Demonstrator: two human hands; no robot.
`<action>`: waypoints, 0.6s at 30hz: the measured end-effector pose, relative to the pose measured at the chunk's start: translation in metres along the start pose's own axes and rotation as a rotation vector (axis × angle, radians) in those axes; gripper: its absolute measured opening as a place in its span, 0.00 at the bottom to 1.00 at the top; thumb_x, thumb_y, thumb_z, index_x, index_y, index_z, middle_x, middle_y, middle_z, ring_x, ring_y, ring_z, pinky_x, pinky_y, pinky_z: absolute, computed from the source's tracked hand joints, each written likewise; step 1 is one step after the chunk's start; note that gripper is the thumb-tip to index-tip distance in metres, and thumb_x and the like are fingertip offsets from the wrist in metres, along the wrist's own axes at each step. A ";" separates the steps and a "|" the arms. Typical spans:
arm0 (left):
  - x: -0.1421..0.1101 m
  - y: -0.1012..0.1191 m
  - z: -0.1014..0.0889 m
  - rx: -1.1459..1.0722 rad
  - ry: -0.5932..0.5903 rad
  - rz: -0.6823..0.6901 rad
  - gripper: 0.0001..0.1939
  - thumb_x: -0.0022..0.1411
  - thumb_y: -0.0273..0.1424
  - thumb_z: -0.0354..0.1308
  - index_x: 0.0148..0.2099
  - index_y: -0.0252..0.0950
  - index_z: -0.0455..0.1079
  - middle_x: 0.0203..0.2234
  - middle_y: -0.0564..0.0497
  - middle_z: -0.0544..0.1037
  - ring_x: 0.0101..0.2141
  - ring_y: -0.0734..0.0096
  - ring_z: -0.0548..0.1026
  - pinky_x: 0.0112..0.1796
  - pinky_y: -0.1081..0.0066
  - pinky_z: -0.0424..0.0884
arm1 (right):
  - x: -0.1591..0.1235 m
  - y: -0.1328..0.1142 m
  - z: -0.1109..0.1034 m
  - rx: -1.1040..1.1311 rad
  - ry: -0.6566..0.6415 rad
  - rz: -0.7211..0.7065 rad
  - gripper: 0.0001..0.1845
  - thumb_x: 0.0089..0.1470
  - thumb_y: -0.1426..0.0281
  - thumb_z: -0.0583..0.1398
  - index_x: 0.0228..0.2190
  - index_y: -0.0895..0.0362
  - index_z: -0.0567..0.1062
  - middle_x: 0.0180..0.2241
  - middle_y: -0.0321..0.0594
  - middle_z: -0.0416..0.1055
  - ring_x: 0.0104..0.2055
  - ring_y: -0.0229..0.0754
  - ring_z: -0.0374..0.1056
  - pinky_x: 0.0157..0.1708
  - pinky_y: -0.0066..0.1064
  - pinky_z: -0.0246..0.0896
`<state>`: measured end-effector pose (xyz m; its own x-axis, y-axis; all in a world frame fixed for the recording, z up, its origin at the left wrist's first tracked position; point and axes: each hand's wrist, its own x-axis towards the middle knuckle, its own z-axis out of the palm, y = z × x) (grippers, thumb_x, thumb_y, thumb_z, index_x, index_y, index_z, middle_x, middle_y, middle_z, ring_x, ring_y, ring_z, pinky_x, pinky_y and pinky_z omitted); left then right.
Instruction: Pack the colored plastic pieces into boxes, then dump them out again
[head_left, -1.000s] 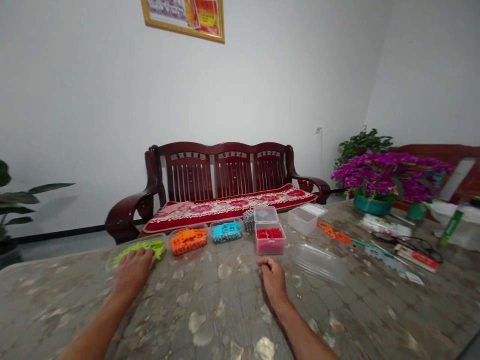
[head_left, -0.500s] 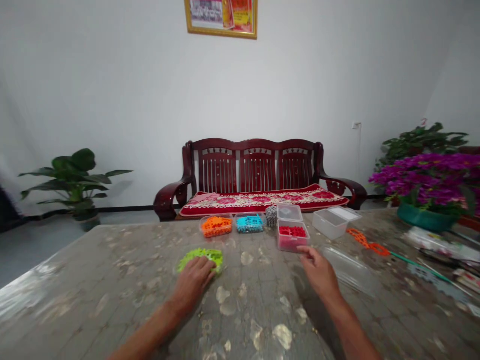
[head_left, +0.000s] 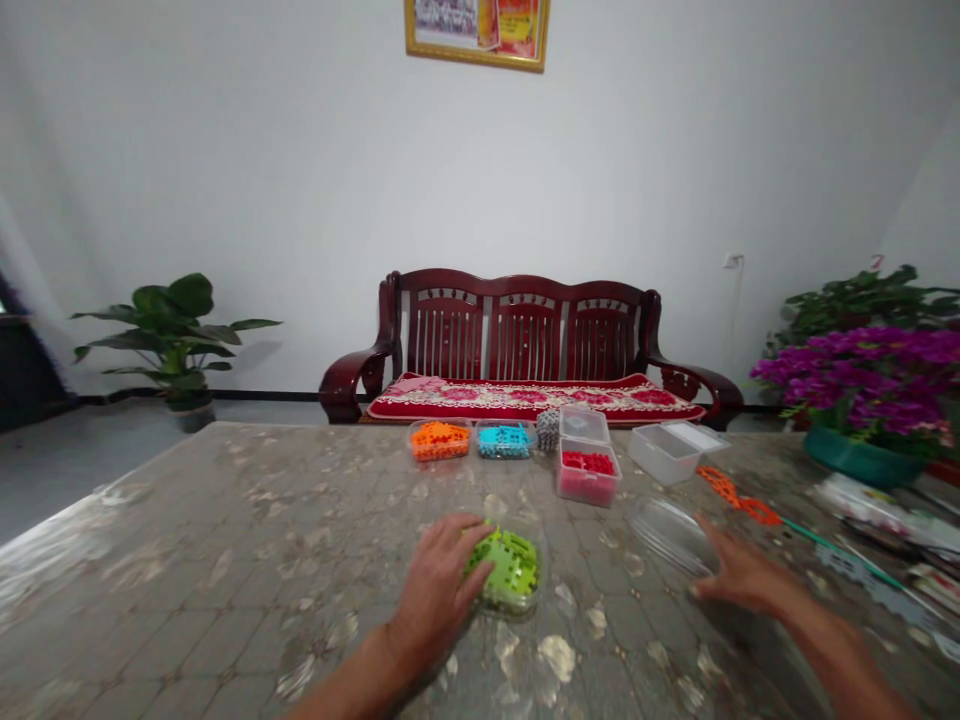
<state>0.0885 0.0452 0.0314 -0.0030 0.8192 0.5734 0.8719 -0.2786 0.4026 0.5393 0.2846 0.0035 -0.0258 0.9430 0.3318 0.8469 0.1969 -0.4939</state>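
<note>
Fingers and thumb of the left hand (head_left: 435, 580), partly spread, bent over the left side of a shallow, clear plastic tub (head_left: 517, 606) and had hold of it there. Bright green plastic pieces (head_left: 511, 562) filled the tub, which lay directly to that hand's right, near the middle of the table (head_left: 225, 560). The right hand (head_left: 750, 575) was open and empty, thumb apart from its fingers, at the right end of a clear, rounded plastic lid (head_left: 667, 535); whether it touched the lid could not be told. The lid lay left of and slightly beyond that hand, its long axis slanting from far left to near right. The right hand was much the nearer to the lid, the left to the tub. Farther off stood tubs of orange pieces (head_left: 440, 440) and blue pieces (head_left: 504, 440), then an open, hinged box of red pieces (head_left: 589, 463).
</note>
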 end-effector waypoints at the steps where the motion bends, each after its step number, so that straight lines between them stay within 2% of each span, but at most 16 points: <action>1: 0.003 -0.008 -0.002 0.009 0.035 -0.077 0.17 0.70 0.36 0.54 0.58 0.44 0.74 0.54 0.45 0.78 0.56 0.54 0.73 0.60 0.50 0.67 | 0.000 0.000 0.002 0.002 -0.045 -0.016 0.36 0.20 0.63 0.69 0.40 0.50 0.84 0.46 0.52 0.81 0.47 0.67 0.76 0.46 0.51 0.69; 3: 0.008 -0.025 -0.005 -0.010 0.059 -0.207 0.18 0.68 0.37 0.54 0.57 0.43 0.75 0.57 0.44 0.77 0.59 0.52 0.71 0.62 0.47 0.65 | -0.002 -0.003 0.004 -0.049 -0.130 -0.050 0.34 0.21 0.62 0.68 0.39 0.50 0.84 0.47 0.52 0.81 0.49 0.69 0.75 0.47 0.52 0.68; 6: 0.013 -0.043 0.001 -0.168 0.030 -0.367 0.23 0.66 0.39 0.52 0.58 0.38 0.74 0.57 0.42 0.77 0.60 0.52 0.72 0.64 0.48 0.64 | -0.003 -0.007 0.003 -0.041 -0.113 -0.057 0.30 0.22 0.60 0.67 0.35 0.52 0.84 0.46 0.54 0.81 0.50 0.71 0.74 0.50 0.53 0.67; 9: 0.011 -0.050 0.011 -0.370 0.010 -0.507 0.29 0.66 0.42 0.49 0.63 0.32 0.69 0.60 0.37 0.75 0.61 0.52 0.72 0.63 0.48 0.65 | -0.003 -0.008 -0.003 0.052 -0.190 -0.055 0.23 0.32 0.55 0.63 0.30 0.53 0.84 0.42 0.53 0.83 0.48 0.68 0.76 0.51 0.52 0.67; 12: 0.006 -0.049 0.020 -0.506 0.001 -0.551 0.30 0.66 0.43 0.50 0.65 0.33 0.67 0.63 0.38 0.73 0.62 0.53 0.71 0.64 0.50 0.64 | -0.006 -0.008 -0.008 0.048 -0.229 -0.036 0.20 0.40 0.54 0.59 0.29 0.52 0.84 0.38 0.50 0.84 0.45 0.65 0.78 0.48 0.50 0.68; 16: 0.002 -0.048 0.025 -0.567 0.022 -0.573 0.29 0.65 0.43 0.50 0.63 0.36 0.68 0.62 0.41 0.74 0.63 0.55 0.72 0.65 0.52 0.63 | -0.019 -0.019 -0.011 -0.109 -0.115 -0.097 0.26 0.41 0.51 0.62 0.37 0.54 0.84 0.48 0.51 0.81 0.52 0.66 0.75 0.53 0.51 0.67; 18: 0.002 -0.048 0.027 -0.590 0.046 -0.588 0.29 0.65 0.44 0.50 0.63 0.36 0.68 0.62 0.41 0.74 0.63 0.54 0.72 0.65 0.52 0.64 | -0.027 -0.028 -0.010 -0.192 -0.114 -0.145 0.26 0.40 0.54 0.64 0.40 0.54 0.84 0.51 0.51 0.80 0.54 0.65 0.74 0.54 0.52 0.67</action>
<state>0.0598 0.0735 -0.0062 -0.4093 0.8952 0.1764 0.3223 -0.0390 0.9458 0.5220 0.2506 0.0164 -0.2043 0.9351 0.2896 0.9151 0.2875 -0.2827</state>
